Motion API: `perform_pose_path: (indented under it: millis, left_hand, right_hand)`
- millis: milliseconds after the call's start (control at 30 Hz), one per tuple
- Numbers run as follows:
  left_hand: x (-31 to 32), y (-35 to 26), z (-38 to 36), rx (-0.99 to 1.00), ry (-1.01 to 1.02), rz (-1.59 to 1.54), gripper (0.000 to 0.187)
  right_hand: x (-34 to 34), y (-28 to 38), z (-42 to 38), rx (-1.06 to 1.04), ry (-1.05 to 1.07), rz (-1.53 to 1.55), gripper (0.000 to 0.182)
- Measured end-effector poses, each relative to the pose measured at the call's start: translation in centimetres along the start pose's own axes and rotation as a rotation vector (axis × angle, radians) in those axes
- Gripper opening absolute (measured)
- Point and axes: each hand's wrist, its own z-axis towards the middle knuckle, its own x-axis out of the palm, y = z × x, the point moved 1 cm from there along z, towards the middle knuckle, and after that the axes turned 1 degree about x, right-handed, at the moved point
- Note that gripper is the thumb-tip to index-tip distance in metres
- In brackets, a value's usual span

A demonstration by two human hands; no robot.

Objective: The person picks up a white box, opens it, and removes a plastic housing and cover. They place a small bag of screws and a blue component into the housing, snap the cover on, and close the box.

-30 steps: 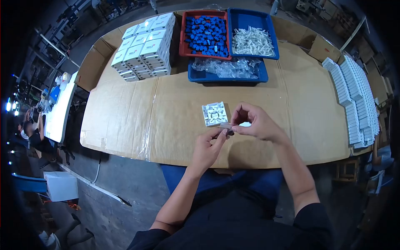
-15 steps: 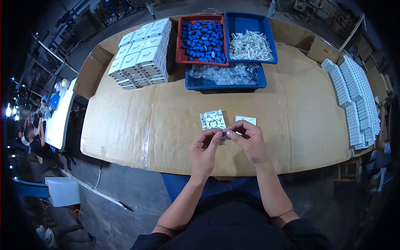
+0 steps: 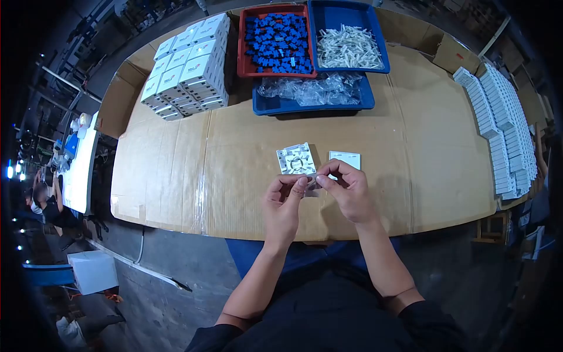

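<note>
My left hand (image 3: 282,202) and my right hand (image 3: 347,190) meet over the cardboard near its front edge. Both are closed, thumb against fingers, pinching a small clear plastic bag (image 3: 312,191) that hangs between them. What the bag contains, if anything, is too small to make out. Just beyond my left fingertips lies an open white plastic housing (image 3: 296,159) with a round form moulded inside. A flat white cover (image 3: 345,158) lies behind my right hand, partly hidden by it.
White boxes (image 3: 186,64) are stacked at the back left. A red tray (image 3: 241,56) holds blue pieces; one blue tray (image 3: 384,58) holds white slim pieces, another (image 3: 258,105) clear plastic bags. White housings (image 3: 505,132) stand in rows at right. People work at far left.
My view has tilted slightly, so the trays and boxes appear higher. Both hands stay pinched together, and more of the clear bag shows below the fingertips.
</note>
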Motion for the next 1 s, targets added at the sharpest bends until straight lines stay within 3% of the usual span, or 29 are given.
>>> perform_pose_path:
  millis: [500, 1000]
  left_hand:
    - [0.2, 0.1, -0.7, 0.052, -0.053, 0.002, 0.016]
    - [0.8, -1.3, -1.6, 0.088, 0.004, -0.031, 0.015]
  right_hand:
    - [-0.5, -0.5, -0.3, 0.201, 0.026, 0.261, 0.011]
    - [0.6, 0.7, -1.1, 0.036, 0.082, 0.144, 0.009]
